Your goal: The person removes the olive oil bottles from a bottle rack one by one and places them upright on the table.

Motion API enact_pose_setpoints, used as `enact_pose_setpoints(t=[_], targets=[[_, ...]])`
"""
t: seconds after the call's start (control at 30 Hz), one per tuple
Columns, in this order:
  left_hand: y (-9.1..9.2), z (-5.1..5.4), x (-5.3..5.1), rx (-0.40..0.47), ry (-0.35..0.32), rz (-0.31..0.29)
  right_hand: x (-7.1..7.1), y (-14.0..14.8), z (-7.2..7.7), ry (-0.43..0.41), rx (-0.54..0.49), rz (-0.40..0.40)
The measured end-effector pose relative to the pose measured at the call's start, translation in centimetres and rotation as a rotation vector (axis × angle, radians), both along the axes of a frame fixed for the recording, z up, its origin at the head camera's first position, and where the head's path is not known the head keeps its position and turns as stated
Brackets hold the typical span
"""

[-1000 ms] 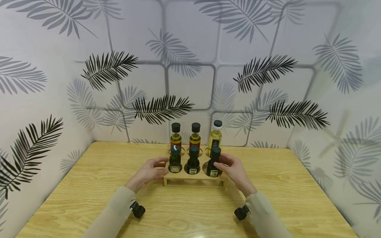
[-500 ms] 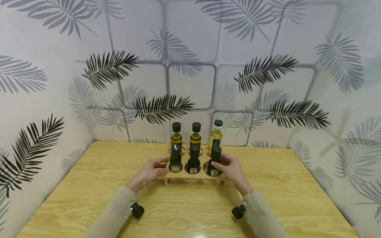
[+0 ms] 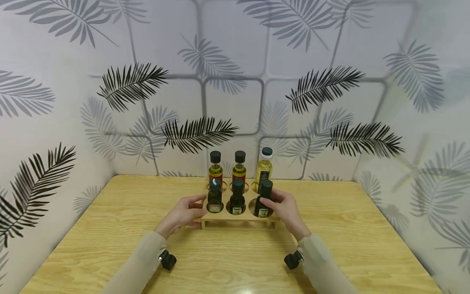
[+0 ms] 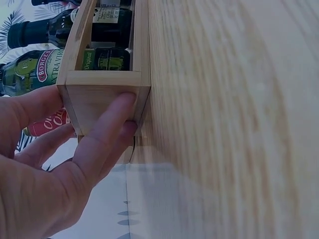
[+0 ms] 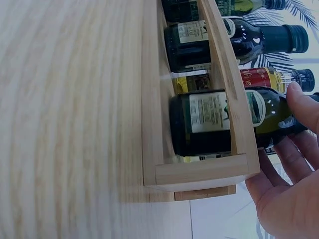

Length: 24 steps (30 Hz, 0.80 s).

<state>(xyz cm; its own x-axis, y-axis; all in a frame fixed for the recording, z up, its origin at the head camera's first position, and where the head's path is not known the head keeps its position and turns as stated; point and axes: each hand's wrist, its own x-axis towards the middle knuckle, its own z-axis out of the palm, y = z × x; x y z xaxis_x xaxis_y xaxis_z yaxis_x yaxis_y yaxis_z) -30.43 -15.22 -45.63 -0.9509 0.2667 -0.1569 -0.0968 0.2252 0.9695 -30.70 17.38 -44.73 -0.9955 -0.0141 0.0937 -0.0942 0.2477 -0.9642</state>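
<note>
A wooden rack (image 3: 240,218) holds several bottles in two rows. My left hand (image 3: 185,213) is at its left end; in the left wrist view this hand (image 4: 65,159) rests extended fingertips (image 4: 125,102) on the rack's end panel (image 4: 97,102). My right hand (image 3: 288,210) holds the dark front-right bottle (image 3: 262,204), which leans slightly in its round hole. In the right wrist view, the thumb of this hand (image 5: 294,194) lies on one side of the neck of that bottle (image 5: 209,122), and the fingers are behind it, partly hidden.
Two red-labelled bottles (image 3: 216,171) (image 3: 239,171) and a pale yellow bottle (image 3: 264,169) stand in the back row. Two more dark bottles (image 3: 214,200) (image 3: 237,202) stand in front. Behind the wooden table (image 3: 227,261) is a leaf-patterned wall (image 3: 235,106).
My right wrist has shifted slightly left, and its thumb reaches a little further across the bottle. The left hand, rack and bottles show no clear movement.
</note>
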Motion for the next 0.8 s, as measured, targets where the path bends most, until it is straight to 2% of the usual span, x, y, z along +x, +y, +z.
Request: enact_pose_setpoints(t=[0.17,0.33,0.67,0.8], targets=[[0.0,0.1,0.1,-0.009,0.0,-0.004,0.0,0.2,0.2,0.002,0.011,-0.014],[-0.1,0.1,0.0,-0.013,0.004,-0.003,-0.1,0.3,0.5,-0.002,-0.033,-0.003],[-0.2,0.2,0.0,-0.011,-0.004,-0.007,0.0,0.4,1.8,0.007,-0.029,-0.008],[-0.1,0.2,-0.1,-0.003,-0.007,-0.004,-0.2,0.5,2.6,0.02,-0.019,0.017]])
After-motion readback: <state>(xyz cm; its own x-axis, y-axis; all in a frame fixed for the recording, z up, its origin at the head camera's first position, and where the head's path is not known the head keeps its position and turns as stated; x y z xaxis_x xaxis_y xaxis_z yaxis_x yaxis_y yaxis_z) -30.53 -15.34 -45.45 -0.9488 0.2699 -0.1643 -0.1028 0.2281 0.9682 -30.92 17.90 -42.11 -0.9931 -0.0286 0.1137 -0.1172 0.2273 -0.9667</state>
